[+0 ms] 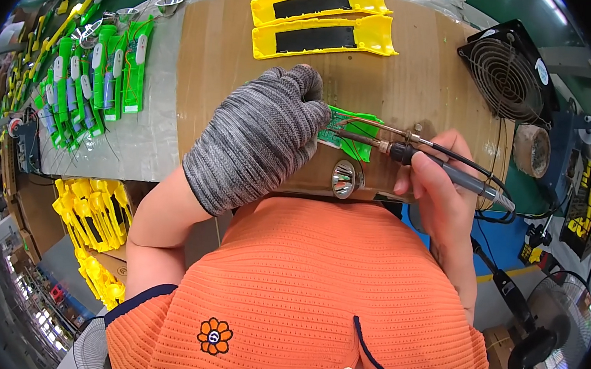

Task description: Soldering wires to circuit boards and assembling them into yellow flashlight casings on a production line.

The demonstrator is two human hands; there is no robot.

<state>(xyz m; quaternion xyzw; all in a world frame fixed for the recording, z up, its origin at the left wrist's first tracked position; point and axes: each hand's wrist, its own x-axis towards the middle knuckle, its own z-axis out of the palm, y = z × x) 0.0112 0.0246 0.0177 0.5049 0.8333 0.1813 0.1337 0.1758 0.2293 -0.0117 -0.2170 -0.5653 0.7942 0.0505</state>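
My left hand (262, 128), in a grey knitted glove, is closed over the left end of a green plastic housing (363, 128). The glove hides that end and whatever the fingertips pinch. A small green circuit board (329, 136) shows in the housing beside my fingers. In my bare right hand (446, 181) is a soldering iron (463, 178) with a thin metal tube along its shaft. Its tip points left and reaches the board area next to the glove; exact contact cannot be made out. A shiny reflector cup (344, 178) lies just below the housing.
Two yellow housings (380, 42) with black panels lie at the far side of the cardboard (420, 75). Several green housings (135, 73) with wires are grouped at left. A black fan (509, 70) and a tape roll (531, 149) stand at right. Yellow parts (94, 211) fill a lower-left box.
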